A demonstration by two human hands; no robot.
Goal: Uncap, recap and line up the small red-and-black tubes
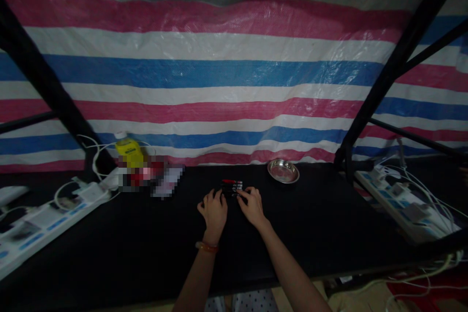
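Several slim pens or markers lie side by side on the black tabletop; a red one (231, 182) is at the back and dark ones (231, 188) are in front of it. My left hand (214, 208), with a reddish bracelet on its wrist, rests at their left ends, its fingers bent and slightly apart. At their right ends, my right hand (252, 204) touches the nearest dark pens with its fingertips. Whether either hand grips a pen is too small and dark to make out. A round metal dish (283, 171) sits to the right, behind my right hand.
A yellow bottle (129, 152) stands at the back left beside blurred items (168, 180). White power strips with chargers and cables lie at the left (47, 222) and right (405, 202). Black frame bars and a striped sheet (219, 73) rise behind the black table (157, 243).
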